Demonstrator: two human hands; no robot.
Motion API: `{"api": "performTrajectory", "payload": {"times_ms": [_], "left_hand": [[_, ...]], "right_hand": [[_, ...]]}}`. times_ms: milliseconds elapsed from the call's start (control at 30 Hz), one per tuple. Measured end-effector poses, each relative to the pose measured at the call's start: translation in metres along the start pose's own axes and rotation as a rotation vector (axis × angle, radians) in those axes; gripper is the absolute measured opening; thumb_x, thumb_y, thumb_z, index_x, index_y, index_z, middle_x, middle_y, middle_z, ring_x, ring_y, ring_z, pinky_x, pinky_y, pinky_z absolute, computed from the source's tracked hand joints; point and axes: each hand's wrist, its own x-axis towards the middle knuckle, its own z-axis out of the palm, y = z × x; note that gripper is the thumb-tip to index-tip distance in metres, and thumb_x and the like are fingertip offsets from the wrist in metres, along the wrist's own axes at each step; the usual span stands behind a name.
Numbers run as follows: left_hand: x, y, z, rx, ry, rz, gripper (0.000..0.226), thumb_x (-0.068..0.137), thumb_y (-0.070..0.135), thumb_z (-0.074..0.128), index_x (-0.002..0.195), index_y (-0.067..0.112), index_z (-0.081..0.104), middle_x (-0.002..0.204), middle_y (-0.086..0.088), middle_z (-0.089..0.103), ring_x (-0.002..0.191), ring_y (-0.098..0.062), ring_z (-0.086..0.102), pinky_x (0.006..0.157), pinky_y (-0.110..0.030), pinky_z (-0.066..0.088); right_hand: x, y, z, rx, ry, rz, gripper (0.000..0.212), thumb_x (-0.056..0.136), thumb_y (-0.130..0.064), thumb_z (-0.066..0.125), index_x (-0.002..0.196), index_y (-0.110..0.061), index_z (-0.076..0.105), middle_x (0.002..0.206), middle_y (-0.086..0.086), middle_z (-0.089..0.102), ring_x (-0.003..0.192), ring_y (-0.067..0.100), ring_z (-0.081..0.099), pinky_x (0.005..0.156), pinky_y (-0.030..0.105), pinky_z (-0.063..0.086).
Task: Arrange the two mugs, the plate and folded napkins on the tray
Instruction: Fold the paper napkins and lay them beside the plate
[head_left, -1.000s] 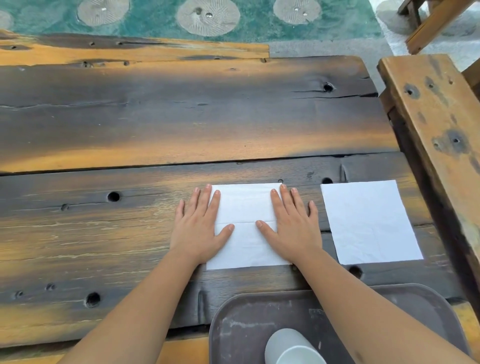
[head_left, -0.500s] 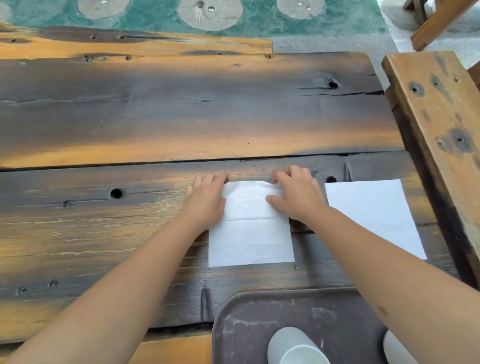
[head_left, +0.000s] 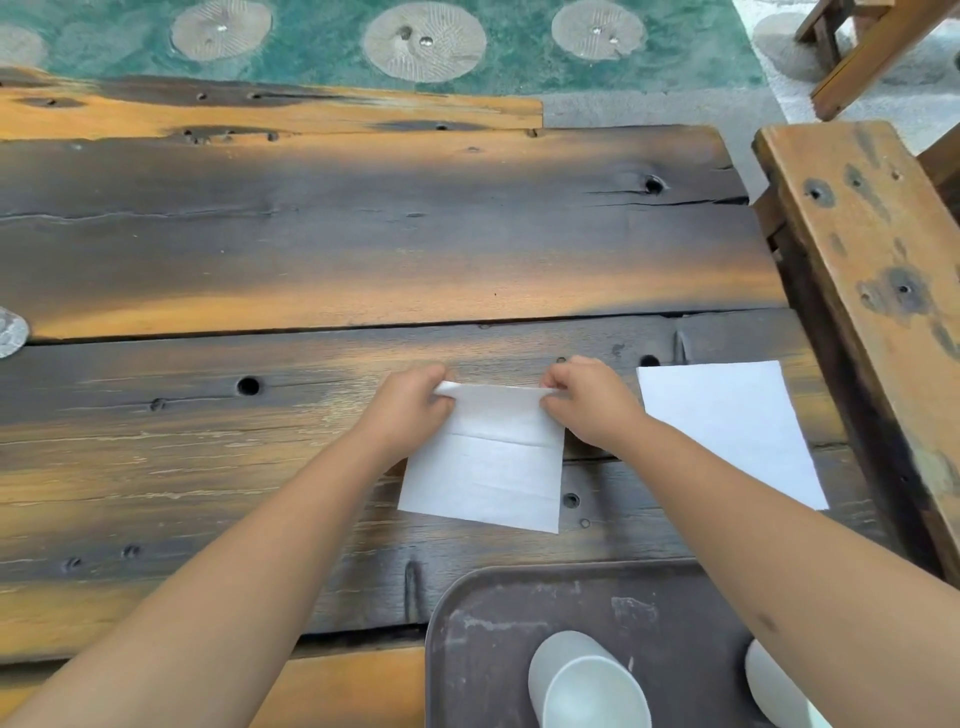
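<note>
A white napkin (head_left: 483, 467) lies on the dark wooden table, creased across its middle. My left hand (head_left: 410, 410) pinches its far left corner and my right hand (head_left: 587, 405) pinches its far right corner; the far edge is lifted off the wood. A second white napkin (head_left: 727, 426) lies flat to the right. Near the bottom edge sits a dark grey tray (head_left: 519, 623) with a white mug (head_left: 582, 680) on it. A second white object (head_left: 769, 686) shows on the tray beside my right forearm, mostly hidden. No plate is in view.
The table (head_left: 363, 249) is made of rough planks with knot holes and gaps. A wooden bench (head_left: 872, 270) runs along the right side, close to the second napkin. Green flooring with round grey stones lies beyond the far edge.
Both hands went from lying flat on the napkin to its far edge, then closed on the two far corners and raised that edge.
</note>
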Motion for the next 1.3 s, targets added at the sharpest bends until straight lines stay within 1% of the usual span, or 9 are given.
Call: {"api": "performTrajectory", "payload": {"times_ms": [67, 200, 300, 500, 600, 700, 900, 1133, 1300], "left_hand": [[-0.013, 0.001, -0.002, -0.041, 0.021, -0.017, 0.006, 0.091, 0.014, 0.060, 0.096, 0.017, 0.061, 0.092, -0.006, 0.063, 0.082, -0.025, 0.056, 0.066, -0.032, 0.039], [-0.039, 0.002, -0.009, -0.039, 0.060, 0.002, 0.007, 0.091, 0.015, 0.061, 0.091, 0.022, 0.060, 0.074, 0.001, 0.058, 0.060, -0.010, 0.048, 0.054, -0.025, 0.034], [-0.056, -0.001, -0.011, -0.004, 0.040, 0.031, 0.005, 0.089, 0.014, 0.062, 0.092, 0.018, 0.062, 0.072, -0.008, 0.062, 0.057, -0.013, 0.047, 0.054, -0.028, 0.032], [-0.082, -0.016, -0.005, 0.072, -0.028, 0.106, 0.020, 0.081, 0.007, 0.064, 0.099, 0.016, 0.064, 0.109, -0.004, 0.065, 0.096, -0.024, 0.055, 0.078, -0.027, 0.034], [-0.086, -0.024, -0.001, 0.308, -0.119, 0.105, 0.054, 0.080, 0.040, 0.065, 0.130, 0.028, 0.051, 0.135, 0.005, 0.054, 0.125, -0.022, 0.043, 0.096, -0.036, 0.029], [-0.082, -0.027, 0.005, 0.451, -0.193, 0.120, 0.076, 0.079, 0.063, 0.055, 0.146, 0.033, 0.033, 0.147, 0.004, 0.042, 0.134, -0.022, 0.034, 0.103, -0.045, 0.027], [-0.060, -0.022, 0.020, 0.350, -0.009, 0.048, 0.050, 0.090, 0.040, 0.053, 0.138, 0.028, 0.042, 0.130, -0.002, 0.050, 0.123, -0.027, 0.041, 0.102, -0.042, 0.034], [-0.043, -0.016, 0.026, 0.454, -0.044, 0.047, 0.035, 0.091, 0.023, 0.051, 0.126, 0.025, 0.051, 0.123, -0.005, 0.050, 0.118, -0.029, 0.041, 0.098, -0.041, 0.032], [-0.043, -0.012, 0.025, 0.457, -0.045, 0.079, 0.021, 0.087, 0.012, 0.048, 0.103, 0.024, 0.054, 0.114, -0.001, 0.051, 0.109, -0.026, 0.043, 0.085, -0.038, 0.029]], "right_hand": [[-0.010, -0.003, 0.000, 0.054, 0.025, 0.000, 0.002, 0.088, -0.020, 0.063, 0.090, -0.019, 0.063, 0.090, -0.003, 0.050, 0.103, 0.024, 0.049, 0.081, 0.032, 0.037], [-0.035, -0.010, -0.001, 0.055, 0.054, -0.067, 0.009, 0.088, -0.023, 0.065, 0.084, -0.025, 0.057, 0.101, -0.002, 0.058, 0.104, 0.021, 0.047, 0.088, 0.034, 0.037], [-0.054, -0.016, 0.003, 0.021, 0.065, -0.133, 0.010, 0.088, -0.024, 0.065, 0.084, -0.026, 0.056, 0.106, -0.004, 0.060, 0.107, 0.019, 0.046, 0.094, 0.037, 0.038], [-0.088, -0.018, 0.024, -0.055, 0.001, -0.226, 0.006, 0.085, -0.023, 0.066, 0.090, -0.021, 0.063, 0.114, -0.005, 0.059, 0.113, 0.021, 0.047, 0.097, 0.038, 0.038], [-0.097, -0.015, 0.032, -0.074, -0.033, -0.247, 0.024, 0.081, -0.044, 0.069, 0.095, -0.025, 0.065, 0.122, -0.009, 0.056, 0.120, 0.017, 0.042, 0.096, 0.035, 0.033], [-0.095, -0.011, 0.037, -0.106, -0.057, -0.221, 0.039, 0.082, -0.054, 0.064, 0.108, -0.025, 0.062, 0.131, -0.008, 0.052, 0.125, 0.017, 0.040, 0.101, 0.038, 0.035], [-0.077, -0.008, 0.044, -0.127, 0.024, -0.055, 0.045, 0.091, -0.038, 0.058, 0.132, -0.022, 0.048, 0.137, -0.001, 0.046, 0.123, 0.025, 0.042, 0.100, 0.041, 0.040], [-0.063, -0.011, 0.051, -0.180, 0.027, 0.021, 0.036, 0.091, -0.030, 0.058, 0.126, -0.023, 0.053, 0.127, 0.001, 0.047, 0.116, 0.025, 0.042, 0.095, 0.040, 0.040], [-0.064, -0.012, 0.052, -0.135, 0.051, 0.007, 0.009, 0.090, -0.022, 0.057, 0.099, -0.020, 0.058, 0.117, -0.002, 0.050, 0.106, 0.023, 0.043, 0.087, 0.036, 0.039]]}}
